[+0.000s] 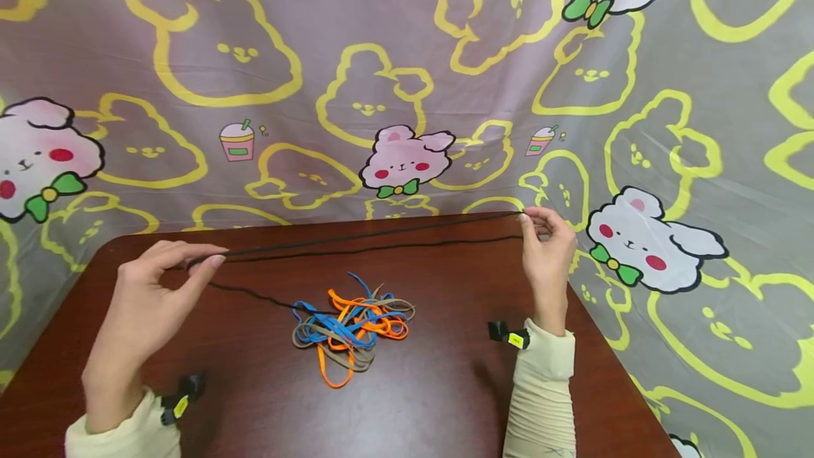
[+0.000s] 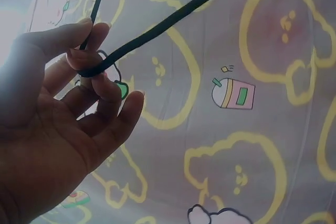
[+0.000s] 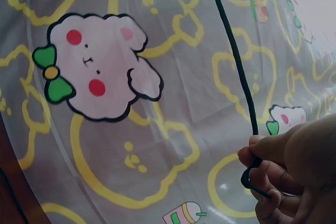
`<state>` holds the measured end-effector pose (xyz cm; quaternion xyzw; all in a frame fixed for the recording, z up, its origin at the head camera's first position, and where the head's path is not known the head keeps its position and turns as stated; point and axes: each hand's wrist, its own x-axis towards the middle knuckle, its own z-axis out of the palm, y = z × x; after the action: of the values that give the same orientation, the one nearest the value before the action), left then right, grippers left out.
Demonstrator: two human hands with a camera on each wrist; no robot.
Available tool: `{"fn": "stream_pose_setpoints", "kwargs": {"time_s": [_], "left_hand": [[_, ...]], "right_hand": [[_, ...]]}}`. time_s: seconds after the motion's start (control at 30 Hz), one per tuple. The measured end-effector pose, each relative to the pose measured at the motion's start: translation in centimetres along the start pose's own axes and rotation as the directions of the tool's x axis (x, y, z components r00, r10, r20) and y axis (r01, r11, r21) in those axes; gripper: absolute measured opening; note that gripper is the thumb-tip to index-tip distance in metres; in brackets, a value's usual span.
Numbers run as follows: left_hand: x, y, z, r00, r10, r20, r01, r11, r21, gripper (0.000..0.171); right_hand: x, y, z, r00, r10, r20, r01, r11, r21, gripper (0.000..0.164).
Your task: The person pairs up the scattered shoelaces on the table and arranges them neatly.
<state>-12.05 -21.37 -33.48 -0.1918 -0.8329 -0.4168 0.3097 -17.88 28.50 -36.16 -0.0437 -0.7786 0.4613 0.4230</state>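
A black shoelace is stretched across the table between both hands. At the left, my left hand pinches it between thumb and fingers; in the left wrist view the lace bends round the fingers. My right hand pinches the other side, and a small loop of the lace curls by those fingertips in the right wrist view. A second black strand runs just below the taut one. Another strand hangs from the left hand down to a tangled pile of blue, orange and tan laces on the table.
The dark brown table reaches back to a patterned cloth backdrop, which also closes off the right side. Black devices with yellow labels are worn at the left wrist and right wrist.
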Motion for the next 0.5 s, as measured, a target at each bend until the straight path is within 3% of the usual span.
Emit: {"fn": "stream_pose_setpoints", "kwargs": {"time_s": [0.23,0.5], "left_hand": [[-0.5,-0.5,-2.0,1.0,0.004,0.004,-0.004,0.996,0.087,0.023],[-1.2,-1.4,-3.5,0.999,0.016,0.03,-0.021,0.985,0.169,0.011]], "right_hand": [[0.4,0.7,-1.0,1.0,-0.016,-0.002,0.016,0.998,-0.069,0.014],[0.9,1.0,-1.8,0.998,-0.061,0.034,0.065,0.991,-0.12,0.015]]}}
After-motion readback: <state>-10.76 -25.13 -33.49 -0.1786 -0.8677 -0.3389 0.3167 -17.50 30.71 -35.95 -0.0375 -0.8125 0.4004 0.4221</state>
